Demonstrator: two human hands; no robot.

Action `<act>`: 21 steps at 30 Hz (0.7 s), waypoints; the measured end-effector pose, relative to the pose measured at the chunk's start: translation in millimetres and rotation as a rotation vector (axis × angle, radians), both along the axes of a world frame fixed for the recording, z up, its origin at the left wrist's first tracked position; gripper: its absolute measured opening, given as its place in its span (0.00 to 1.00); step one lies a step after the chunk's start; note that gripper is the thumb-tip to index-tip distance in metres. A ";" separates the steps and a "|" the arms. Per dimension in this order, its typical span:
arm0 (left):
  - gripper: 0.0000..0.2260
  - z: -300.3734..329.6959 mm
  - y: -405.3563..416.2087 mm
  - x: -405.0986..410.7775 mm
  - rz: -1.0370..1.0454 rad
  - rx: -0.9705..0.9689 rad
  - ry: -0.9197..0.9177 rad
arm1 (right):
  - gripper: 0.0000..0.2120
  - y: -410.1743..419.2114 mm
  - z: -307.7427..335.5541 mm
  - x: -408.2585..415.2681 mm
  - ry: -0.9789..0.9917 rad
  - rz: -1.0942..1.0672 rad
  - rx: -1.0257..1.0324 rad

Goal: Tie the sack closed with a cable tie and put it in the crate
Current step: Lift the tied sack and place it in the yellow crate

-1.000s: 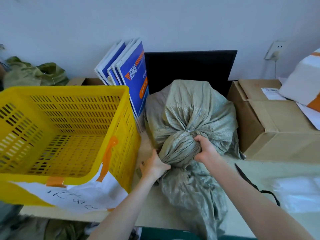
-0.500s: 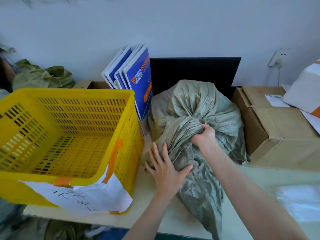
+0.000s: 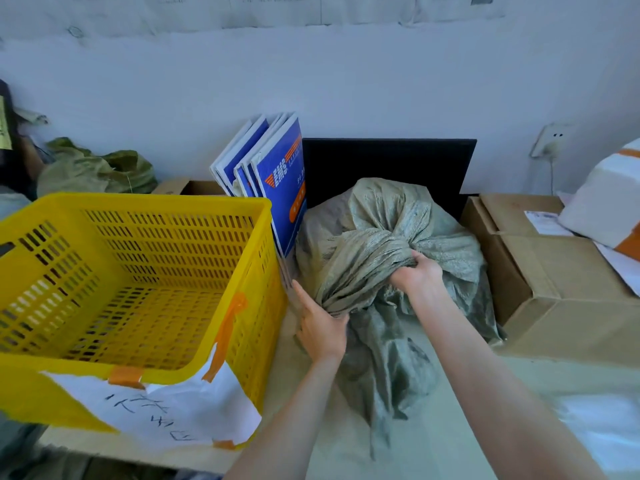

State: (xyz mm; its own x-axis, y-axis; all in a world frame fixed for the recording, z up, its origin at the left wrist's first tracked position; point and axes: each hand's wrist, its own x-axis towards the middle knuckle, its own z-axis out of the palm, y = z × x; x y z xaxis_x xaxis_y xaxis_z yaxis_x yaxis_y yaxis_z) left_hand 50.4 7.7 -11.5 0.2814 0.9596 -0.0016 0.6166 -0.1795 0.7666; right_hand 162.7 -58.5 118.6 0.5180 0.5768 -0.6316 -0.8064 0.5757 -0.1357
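sack [image 3: 381, 230] gathered, not yet tied
right hand [image 3: 417, 275] grips its neck; left hand [image 3: 320, 329] flat against its side; crate [image 3: 138, 271] to the left.

Right hand [image 3: 417, 277] grips sack [image 3: 377, 220] neck beside yellow crate [image 3: 138, 271].

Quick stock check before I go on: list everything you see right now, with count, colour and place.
sack: one, grey-green, table centre, neck gathered
crate: one, yellow, left of the sack, nothing inside
paper label: one, white, taped to the crate's front with orange tape
envelopes: several, blue and white, upright between crate and sack
panel: one, black, behind the sack
cardboard boxes: at least two, brown, right
wall socket: one, white, right wall
other sacks: green, far left
cable tie: none visible
left hand: on the sack's left side
right hand: gripping the gathered neck
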 end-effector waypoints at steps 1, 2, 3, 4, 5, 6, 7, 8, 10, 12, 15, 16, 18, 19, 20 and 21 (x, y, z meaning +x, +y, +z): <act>0.50 -0.8 7.1 -2.5 -0.010 0.018 0.020 | 0.20 -1.0 -0.1 0.6 -0.003 0.005 -0.008; 0.45 0.3 14.2 -5.9 -0.027 0.046 0.026 | 0.19 -2.4 0.0 0.7 -0.004 0.011 -0.017; 0.38 3.3 21.7 -9.7 -0.042 0.093 0.017 | 0.19 -3.3 -0.6 1.8 -0.013 0.023 -0.022; 0.32 9.6 28.3 -14.0 -0.051 0.154 0.007 | 0.19 -4.6 -1.5 2.4 -0.020 0.037 -0.025; 0.26 18.8 34.4 -17.9 -0.049 0.225 0.005 | 0.19 -5.5 -2.8 3.4 -0.024 0.051 -0.022; 0.24 30.1 40.3 -21.6 -0.040 0.293 0.014 | 0.19 -6.2 -3.5 2.9 -0.033 0.063 -0.024; 0.23 44.2 45.6 -25.6 -0.033 0.353 0.023 | 0.19 -7.2 -5.5 2.0 -0.053 0.074 -0.033; 0.24 60.1 49.0 -27.5 -0.032 0.400 0.025 | 0.20 -8.7 -6.7 0.9 -0.080 0.083 -0.040; 0.27 91.3 53.1 -28.5 -0.051 0.492 0.015 | 0.21 -11.8 -11.2 -2.0 -0.131 0.118 -0.053; 0.28 117.3 54.2 -23.9 -0.084 0.597 0.016 | 0.22 -15.5 -19.0 -3.1 -0.151 0.154 -0.049; 0.28 140.7 57.0 -8.9 -0.172 0.749 -0.008 | 0.21 -21.9 -30.3 -5.2 -0.149 0.180 -0.056; 0.27 147.9 57.1 -4.0 -0.220 0.813 -0.013 | 0.20 -23.8 -32.7 -7.1 -0.152 0.183 -0.047; 0.25 160.2 59.1 8.0 -0.318 0.964 -0.057 | 0.17 -27.3 -35.7 -12.4 -0.173 0.187 -0.040; 0.23 166.0 62.1 14.8 -0.372 1.065 -0.081 | 0.15 -28.0 -36.5 -14.9 -0.184 0.180 -0.044; 0.21 170.5 63.9 21.4 -0.435 1.171 -0.085 | 0.14 -28.9 -38.3 -18.3 -0.183 0.173 -0.039; 0.20 176.5 66.7 28.9 -0.494 1.285 -0.074 | 0.14 -28.2 -39.4 -20.1 -0.179 0.165 -0.031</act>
